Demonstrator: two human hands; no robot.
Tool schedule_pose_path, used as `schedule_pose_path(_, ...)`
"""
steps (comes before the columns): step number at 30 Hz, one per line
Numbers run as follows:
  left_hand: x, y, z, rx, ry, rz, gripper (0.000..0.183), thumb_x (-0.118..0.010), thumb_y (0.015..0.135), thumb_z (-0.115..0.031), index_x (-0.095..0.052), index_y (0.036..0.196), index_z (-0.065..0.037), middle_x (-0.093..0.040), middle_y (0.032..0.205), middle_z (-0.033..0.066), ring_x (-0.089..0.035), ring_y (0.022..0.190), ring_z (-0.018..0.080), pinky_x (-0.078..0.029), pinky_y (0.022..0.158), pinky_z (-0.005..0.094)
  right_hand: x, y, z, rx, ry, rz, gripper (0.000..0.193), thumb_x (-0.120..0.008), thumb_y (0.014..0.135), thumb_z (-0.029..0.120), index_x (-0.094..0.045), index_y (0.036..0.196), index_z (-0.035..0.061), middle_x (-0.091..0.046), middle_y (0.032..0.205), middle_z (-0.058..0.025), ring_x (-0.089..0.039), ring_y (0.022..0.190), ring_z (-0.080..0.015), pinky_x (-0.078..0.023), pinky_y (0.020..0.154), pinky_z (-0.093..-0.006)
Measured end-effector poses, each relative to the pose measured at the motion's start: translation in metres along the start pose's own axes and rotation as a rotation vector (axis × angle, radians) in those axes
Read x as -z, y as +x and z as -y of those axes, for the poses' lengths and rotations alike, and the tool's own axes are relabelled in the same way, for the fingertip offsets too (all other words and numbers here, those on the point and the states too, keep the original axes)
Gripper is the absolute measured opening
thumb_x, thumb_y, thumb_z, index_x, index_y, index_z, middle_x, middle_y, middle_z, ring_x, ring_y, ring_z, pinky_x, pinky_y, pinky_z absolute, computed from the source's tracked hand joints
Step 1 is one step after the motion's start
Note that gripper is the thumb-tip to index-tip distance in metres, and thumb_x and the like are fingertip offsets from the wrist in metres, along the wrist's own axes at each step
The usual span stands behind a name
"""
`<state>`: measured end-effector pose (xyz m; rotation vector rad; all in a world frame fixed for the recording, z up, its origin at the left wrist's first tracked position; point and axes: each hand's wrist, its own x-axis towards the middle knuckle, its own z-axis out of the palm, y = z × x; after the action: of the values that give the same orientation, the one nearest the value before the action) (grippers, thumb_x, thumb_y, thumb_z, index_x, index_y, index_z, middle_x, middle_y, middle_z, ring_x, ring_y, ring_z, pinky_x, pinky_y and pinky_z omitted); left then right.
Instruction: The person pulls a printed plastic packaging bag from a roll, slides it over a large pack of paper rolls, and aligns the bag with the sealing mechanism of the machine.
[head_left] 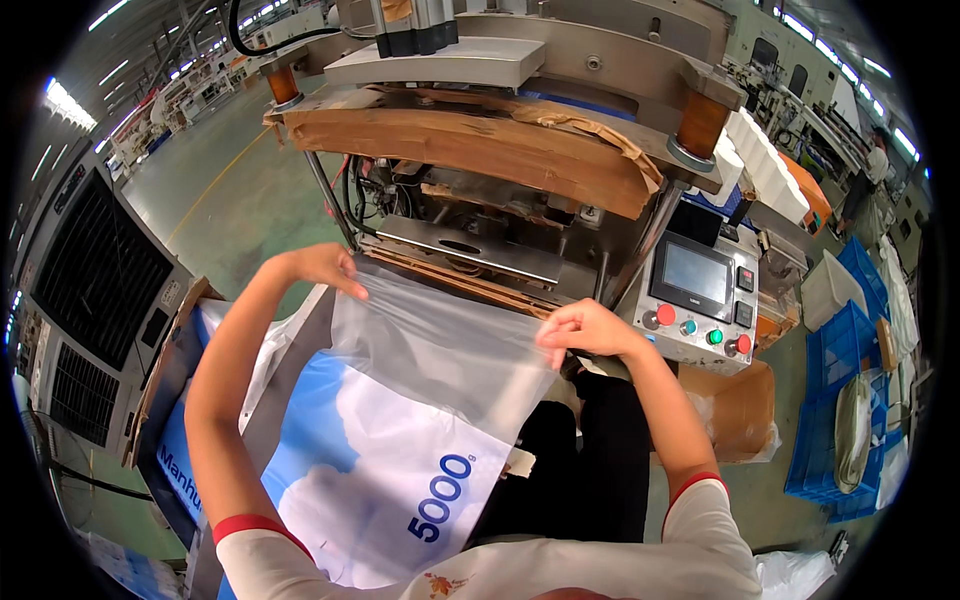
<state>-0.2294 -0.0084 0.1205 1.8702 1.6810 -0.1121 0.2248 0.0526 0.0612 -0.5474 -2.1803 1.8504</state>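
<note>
A large plastic bag [330, 465] stretches across my lap, printed in blue and white with cloud shapes and a clear band along its far end. My left hand [328, 268] pinches the left corner of that clear band. At the opposite corner, the thumb and fingers of my right hand [588, 328] grip the film. Between both hands the clear edge is pulled fairly taut, lying close to the front lip of a metal press-like machine [470, 250]. Above that lip hangs a crossbar wrapped in brown covering [470, 145].
A control box [700, 285] with a screen and coloured buttons stands at the right. Below it sits an open cardboard box [745, 405]. Blue crates [835, 365] are stacked farther right. On the left are a grey louvred unit [105, 280] and more printed bags [175, 465].
</note>
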Motion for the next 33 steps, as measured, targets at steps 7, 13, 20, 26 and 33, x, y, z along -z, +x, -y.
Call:
schedule_pose_path(7,0.048,-0.006,-0.025,-0.321,-0.272,-0.211,0.027,-0.070,0.084,-0.028,-0.072,0.071,-0.006,-0.068,0.088,0.0007,-0.057,0.090,0.0143,-0.039,0.093,0.0325,0.046,0.016,-0.041,0.417,0.190,-0.242,0.025,-0.062,0.093,0.021,-0.063,0.075,0.0034,-0.070,0.093,-0.0100,-0.063,0.090,-0.0151,-0.043,0.094,-0.0326)
schedule_pose_path(13,0.067,-0.006,-0.012,-0.206,-0.028,-0.151,0.019,-0.068,0.082,-0.023,-0.072,0.072,-0.007,-0.069,0.087,0.0019,-0.061,0.082,0.0158,-0.019,0.110,0.0419,0.035,0.021,-0.059,0.326,0.231,-0.323,0.028,-0.059,0.095,0.020,-0.063,0.075,0.0004,-0.063,0.079,-0.0062,-0.058,0.075,-0.0135,-0.045,0.074,-0.0268)
schedule_pose_path(20,0.066,0.028,0.046,-0.029,-0.483,-0.075,0.023,-0.065,0.089,-0.026,-0.066,0.074,-0.008,-0.068,0.075,0.0006,-0.059,0.071,0.0090,-0.039,0.090,0.0295,0.029,0.041,-0.060,0.355,0.317,-0.608,0.030,-0.054,0.097,0.020,-0.061,0.076,0.0002,-0.060,0.075,-0.0058,-0.055,0.075,-0.0137,-0.042,0.074,-0.0270)
schedule_pose_path(26,0.082,0.100,0.079,0.049,-0.699,-0.300,0.019,-0.066,0.089,-0.028,-0.065,0.084,-0.010,-0.061,0.077,-0.0037,-0.053,0.071,0.0078,-0.043,0.068,0.0253,0.053,0.094,-0.055,0.509,0.401,-1.220,0.025,-0.052,0.096,0.020,-0.051,0.075,0.0067,-0.044,0.072,0.0022,-0.039,0.067,-0.0104,-0.031,0.065,-0.0267)
schedule_pose_path(33,0.077,0.190,0.062,0.016,-0.574,-0.817,0.024,-0.061,0.090,-0.038,-0.062,0.095,-0.015,-0.059,0.089,0.0011,-0.057,0.084,0.0136,-0.045,0.074,0.0323,0.087,0.147,-0.072,0.649,0.427,-1.390,0.050,-0.055,0.097,0.036,-0.044,0.135,0.0047,-0.050,0.127,-0.0043,-0.050,0.108,-0.0158,-0.043,0.091,-0.0321)
